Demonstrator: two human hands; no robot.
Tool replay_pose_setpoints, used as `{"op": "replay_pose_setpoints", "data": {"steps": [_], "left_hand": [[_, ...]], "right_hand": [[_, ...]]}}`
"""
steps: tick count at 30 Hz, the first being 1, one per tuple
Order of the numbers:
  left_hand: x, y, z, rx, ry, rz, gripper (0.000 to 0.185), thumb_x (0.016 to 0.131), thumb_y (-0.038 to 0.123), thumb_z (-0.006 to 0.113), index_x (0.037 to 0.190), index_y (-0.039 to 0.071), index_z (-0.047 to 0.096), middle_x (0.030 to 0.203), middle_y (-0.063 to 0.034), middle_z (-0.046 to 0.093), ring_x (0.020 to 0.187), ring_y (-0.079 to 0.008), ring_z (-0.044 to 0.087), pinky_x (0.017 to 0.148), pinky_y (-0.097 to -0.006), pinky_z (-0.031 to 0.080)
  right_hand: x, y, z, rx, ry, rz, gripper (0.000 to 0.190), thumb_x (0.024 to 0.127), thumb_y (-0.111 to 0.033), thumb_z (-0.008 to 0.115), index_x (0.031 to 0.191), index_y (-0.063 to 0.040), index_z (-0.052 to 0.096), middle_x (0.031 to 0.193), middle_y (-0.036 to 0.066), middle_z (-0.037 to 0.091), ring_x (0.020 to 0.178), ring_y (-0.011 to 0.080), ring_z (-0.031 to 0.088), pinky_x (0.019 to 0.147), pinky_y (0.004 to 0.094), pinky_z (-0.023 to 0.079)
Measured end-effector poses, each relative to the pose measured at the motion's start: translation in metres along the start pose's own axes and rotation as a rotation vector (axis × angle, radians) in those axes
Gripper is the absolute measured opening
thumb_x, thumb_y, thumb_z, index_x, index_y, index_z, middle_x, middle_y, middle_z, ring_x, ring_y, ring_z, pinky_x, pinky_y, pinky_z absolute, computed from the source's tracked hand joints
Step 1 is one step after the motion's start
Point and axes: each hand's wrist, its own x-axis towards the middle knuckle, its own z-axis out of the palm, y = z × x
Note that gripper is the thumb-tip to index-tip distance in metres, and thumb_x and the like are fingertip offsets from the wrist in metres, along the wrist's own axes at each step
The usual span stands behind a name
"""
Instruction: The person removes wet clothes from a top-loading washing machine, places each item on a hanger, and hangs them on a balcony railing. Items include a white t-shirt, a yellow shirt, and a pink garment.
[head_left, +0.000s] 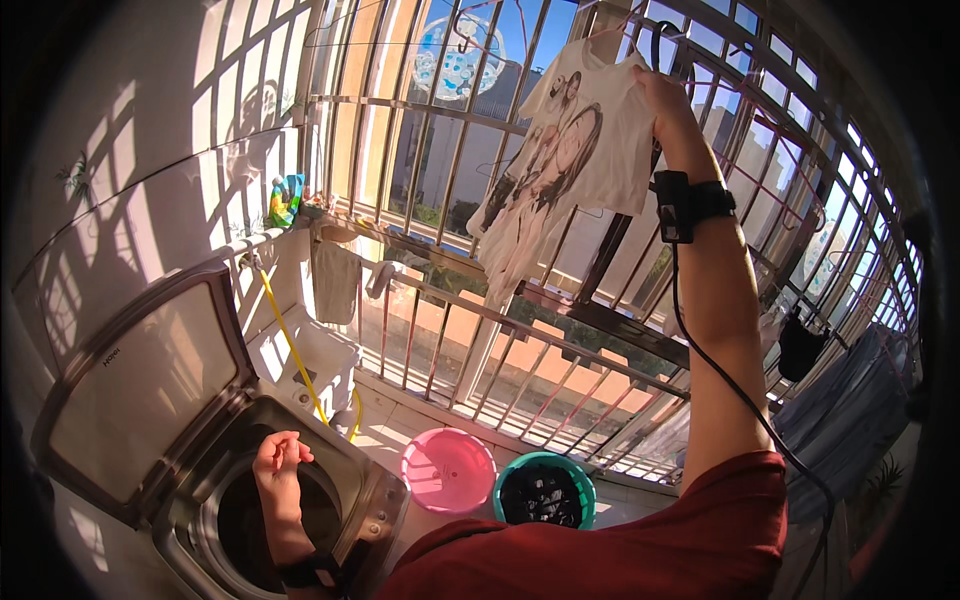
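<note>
High up in front of the window bars, my right hand (666, 97) grips a white T-shirt (559, 142) by its shoulder and sleeve. A picture print covers much of its front. A pink hanger (624, 24) shows at the collar; how the shirt sits on it is partly hidden. Lower left, my left hand (279, 459) hovers over the open top-loading washing machine (367, 517), fingers loosely bent, with nothing seen in it. The machine's lid (161, 390) stands raised and its drum (247, 517) is dark inside.
A pink basin (427, 487) and a green basin (589, 487) holding dark clothes (540, 499) stand on the floor beside the machine. A yellow hose (294, 345) runs down by a white sink (337, 356). Metal railings (480, 307) line the window; clothes (844, 420) hang at right.
</note>
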Motion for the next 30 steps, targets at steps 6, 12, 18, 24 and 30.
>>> {"op": "replay_pose_setpoints", "data": {"steps": [6,12,18,24,30], "left_hand": [[-0.023,0.006,-0.059,0.084,0.212,-0.046,0.017,0.091,0.015,0.056,0.100,0.002,0.060,0.079,-0.0041,0.060,0.072,-0.0113,0.056,0.071,-0.0242,0.045],[-0.060,0.002,-0.138,0.390,0.405,-0.144,0.019,0.089,0.017,0.059,0.100,0.001,0.061,0.084,-0.0062,0.062,0.073,-0.0122,0.059,0.071,-0.0253,0.047],[-0.133,-0.019,-0.170,0.759,0.705,-0.183,0.015,0.088,0.014,0.060,0.097,0.004,0.062,0.083,-0.0038,0.063,0.077,-0.0127,0.058,0.071,-0.0259,0.046],[-0.205,-0.037,-0.171,1.336,0.796,-0.057,0.016,0.083,0.008,0.062,0.098,0.005,0.061,0.110,-0.0101,0.056,0.096,-0.0283,0.055,0.082,-0.0356,0.045],[-0.215,-0.051,-0.173,1.279,0.899,-0.057,0.025,0.079,0.006,0.065,0.103,0.002,0.059,0.114,-0.0149,0.052,0.102,-0.0305,0.054,0.084,-0.0375,0.046]], "right_hand": [[-0.078,0.034,0.014,0.037,0.139,-0.371,0.051,0.088,-0.035,0.059,0.119,0.004,0.051,0.113,0.013,0.059,0.100,0.0231,0.059,0.085,0.0347,0.047],[-0.248,0.116,0.129,0.039,-0.104,-0.758,0.026,0.085,-0.006,0.061,0.109,0.001,0.053,0.105,0.015,0.060,0.100,0.0245,0.058,0.091,0.0365,0.045],[-0.467,0.159,0.256,0.207,-1.418,0.281,0.017,0.088,-0.004,0.058,0.104,0.003,0.060,0.089,0.008,0.065,0.086,0.0132,0.063,0.078,0.0245,0.049],[-0.577,0.142,0.360,0.364,-2.012,0.108,0.019,0.088,-0.015,0.059,0.102,-0.002,0.062,0.088,0.007,0.066,0.083,0.0131,0.061,0.075,0.0270,0.048],[-0.730,0.164,0.468,0.046,-2.338,-0.084,0.024,0.087,-0.024,0.056,0.102,-0.006,0.063,0.092,0.008,0.066,0.085,0.0206,0.062,0.078,0.0329,0.048]]}}
